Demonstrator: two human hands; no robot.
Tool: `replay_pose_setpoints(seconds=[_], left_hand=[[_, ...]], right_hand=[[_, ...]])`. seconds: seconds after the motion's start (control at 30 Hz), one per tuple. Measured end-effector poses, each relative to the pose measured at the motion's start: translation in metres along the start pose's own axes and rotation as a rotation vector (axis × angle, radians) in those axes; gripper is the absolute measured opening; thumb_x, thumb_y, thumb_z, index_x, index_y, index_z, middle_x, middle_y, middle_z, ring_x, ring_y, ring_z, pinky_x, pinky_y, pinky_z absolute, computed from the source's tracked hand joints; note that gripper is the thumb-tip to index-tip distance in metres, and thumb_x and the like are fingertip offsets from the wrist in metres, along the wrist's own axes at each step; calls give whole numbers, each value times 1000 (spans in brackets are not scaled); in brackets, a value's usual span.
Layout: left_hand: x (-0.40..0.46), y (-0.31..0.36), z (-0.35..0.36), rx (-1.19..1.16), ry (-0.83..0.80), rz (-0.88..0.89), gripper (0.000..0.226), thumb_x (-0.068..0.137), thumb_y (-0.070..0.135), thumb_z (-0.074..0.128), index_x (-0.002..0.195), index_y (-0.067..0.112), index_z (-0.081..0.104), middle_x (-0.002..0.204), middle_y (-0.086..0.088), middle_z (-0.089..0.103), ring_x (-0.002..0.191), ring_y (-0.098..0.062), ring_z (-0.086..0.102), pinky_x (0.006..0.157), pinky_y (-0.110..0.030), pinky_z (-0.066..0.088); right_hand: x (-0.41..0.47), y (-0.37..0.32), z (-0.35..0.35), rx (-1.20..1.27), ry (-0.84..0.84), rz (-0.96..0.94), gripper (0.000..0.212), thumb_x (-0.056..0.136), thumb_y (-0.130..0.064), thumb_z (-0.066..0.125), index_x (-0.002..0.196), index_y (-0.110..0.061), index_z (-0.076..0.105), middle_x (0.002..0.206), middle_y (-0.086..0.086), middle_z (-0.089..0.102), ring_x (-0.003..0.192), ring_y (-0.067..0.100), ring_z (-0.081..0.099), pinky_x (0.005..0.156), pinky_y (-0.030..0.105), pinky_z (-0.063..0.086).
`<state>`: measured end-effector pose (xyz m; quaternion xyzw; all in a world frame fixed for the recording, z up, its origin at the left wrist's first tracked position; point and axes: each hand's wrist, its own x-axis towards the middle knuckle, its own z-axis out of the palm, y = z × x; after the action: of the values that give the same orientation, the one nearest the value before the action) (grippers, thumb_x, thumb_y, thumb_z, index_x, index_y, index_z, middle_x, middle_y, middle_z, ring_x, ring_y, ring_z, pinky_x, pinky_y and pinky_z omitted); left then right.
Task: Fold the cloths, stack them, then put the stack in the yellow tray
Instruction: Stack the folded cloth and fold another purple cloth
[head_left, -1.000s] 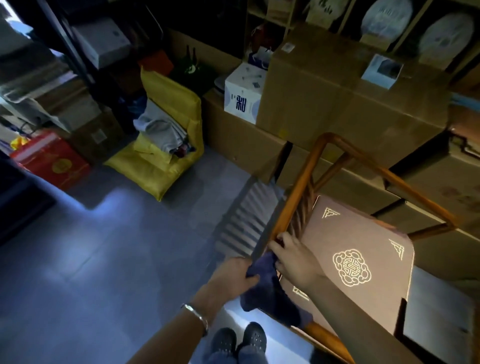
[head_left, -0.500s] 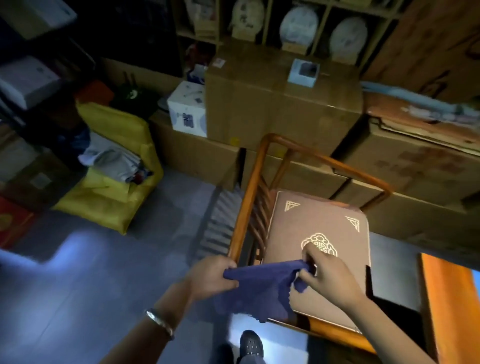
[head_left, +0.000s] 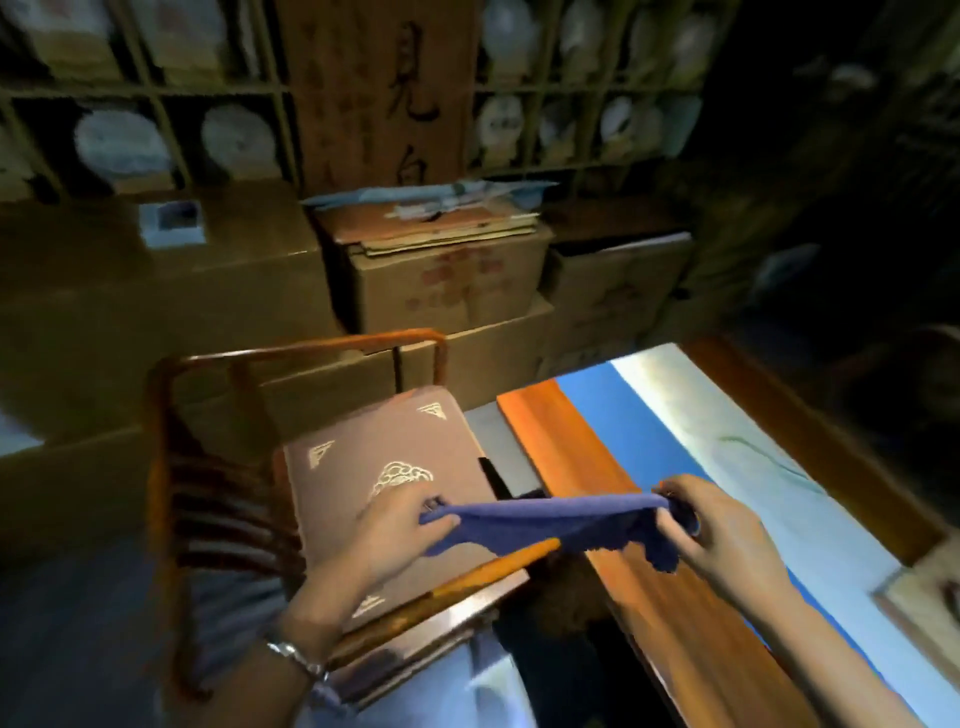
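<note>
Blue cloth (head_left: 550, 522) stretched in the air, lower center of frame, between both hands. Left hand (head_left: 395, 530) pinches its left end with closed fingers; right hand (head_left: 722, 530) grips the right end, a corner dangling. Cloth hangs over the gap between the chair (head_left: 363, 499) cushion's front edge and the tabletop (head_left: 566, 441) near edge. Cardboard boxes (head_left: 447, 291) crowd the upper frame; floor (head_left: 78, 623) open lower left.

Right hand's fingers (head_left: 675, 506) hidden in blue cloth (head_left: 550, 519) — shelf discs (head_left: 122, 137) blurred (unreadable).
</note>
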<state>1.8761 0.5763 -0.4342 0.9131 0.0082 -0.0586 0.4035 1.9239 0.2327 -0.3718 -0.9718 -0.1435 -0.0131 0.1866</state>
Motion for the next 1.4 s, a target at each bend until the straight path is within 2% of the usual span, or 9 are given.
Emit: replay_pose_setpoints(seconds=[0.17,0.3,0.43,0.57,0.77,0.9,1.03,1.2,1.4], left_hand=[[46,121,89,6,-120,206,11,77,46,60,81,36,63,76,14,68,76,0,62,70,-30,50],[59,207,179,61,-258,463,8,79,31,63,84,26,66,83,11,68,81,-4,61,71,-28,46],[45,256,268,174,-380,548,12,82,23,63,92,24,69,91,6,66,88,-11,60,76,-32,47],[19,250,339,451,-546,660,15,87,27,54,98,26,63,102,9,60,101,-13,58,79,-31,47],[-19,195,389,869,-905,716,25,87,28,42,107,26,58,118,2,61,115,-23,56,88,-33,44],[-22,187,390,827,-997,725,30,81,36,45,106,24,57,116,2,63,110,-23,57,82,-31,43],[-17,197,392,722,-917,715,37,78,55,47,97,25,57,94,9,63,95,-18,61,72,-27,39],[-7,224,418,599,-826,657,20,89,41,48,101,26,55,100,3,68,95,-24,62,72,-32,44],[-4,254,475,565,-869,580,39,88,42,55,120,21,51,121,-1,55,115,-22,53,91,-36,46]], right_hand=[[-102,115,-70,3,137,263,14,85,-24,65,89,-34,57,80,-15,62,68,11,57,56,17,38],[-192,188,-103,5,187,461,10,87,-20,62,89,-28,57,72,-7,65,65,16,61,59,37,50],[-277,237,-98,-79,154,595,8,86,-24,64,93,-24,60,80,-5,65,73,22,63,58,34,46],[-352,249,-53,-124,-29,641,15,83,-33,66,94,-23,62,86,-4,63,81,18,64,60,31,46],[-414,221,27,-154,-379,639,36,37,-47,88,59,-30,67,56,-14,61,42,6,57,30,20,37],[-436,204,50,-86,-498,658,48,55,-58,76,94,-30,70,98,-5,69,81,13,68,46,26,50],[-440,206,61,60,-371,819,58,89,-61,28,130,-24,46,137,0,45,123,25,48,85,38,47],[-411,239,53,127,-62,990,33,95,-47,37,110,-22,54,107,0,53,104,23,55,76,37,48],[-354,290,54,234,-3,1106,40,88,-46,53,114,-17,48,113,4,52,113,24,48,82,35,44]])
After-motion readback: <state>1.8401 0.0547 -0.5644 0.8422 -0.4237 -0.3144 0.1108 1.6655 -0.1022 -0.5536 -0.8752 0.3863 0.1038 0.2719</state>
